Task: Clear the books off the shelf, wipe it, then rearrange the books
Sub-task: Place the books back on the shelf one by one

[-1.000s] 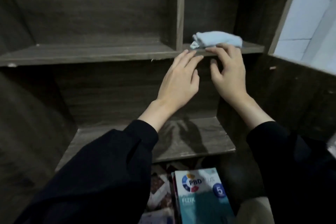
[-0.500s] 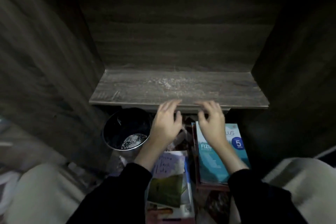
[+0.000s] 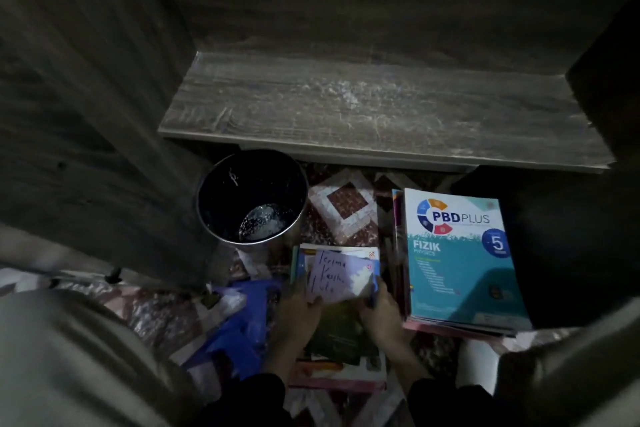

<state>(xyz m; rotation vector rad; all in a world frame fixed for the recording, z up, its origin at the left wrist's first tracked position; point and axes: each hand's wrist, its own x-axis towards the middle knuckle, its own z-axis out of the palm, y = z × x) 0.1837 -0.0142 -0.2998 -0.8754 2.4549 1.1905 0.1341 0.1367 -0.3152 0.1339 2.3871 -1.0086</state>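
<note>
Seen from behind the kneeling person: book stacks on the floor below a bare shelf (image 3: 381, 107).

The left hand (image 3: 298, 310) and right hand (image 3: 379, 308) clasp the near stack (image 3: 341, 340) by its two side edges, one hand to each side, fingers curled round the covers (the light is dim, so how deep the grip goes I cannot tell). A handwritten note (image 3: 334, 277) lies on top between the hands.

The stack's long axis runs away from the person, pointing its far short edge at the shelf. The shelf lies straight ahead of the hands and above them, its own long axis running left to right, across that of the stack. Both hands are equally near it.

A Fizik stack (image 3: 460, 263) lies just beside the right hand, parallel to the held one, so the right hand is the nearer to it. A bin (image 3: 221, 191) stands ahead of the left hand, under the shelf's left end.

Judged from this, the lift calls for going up and forward, clear of the shelf's front edge.
</note>
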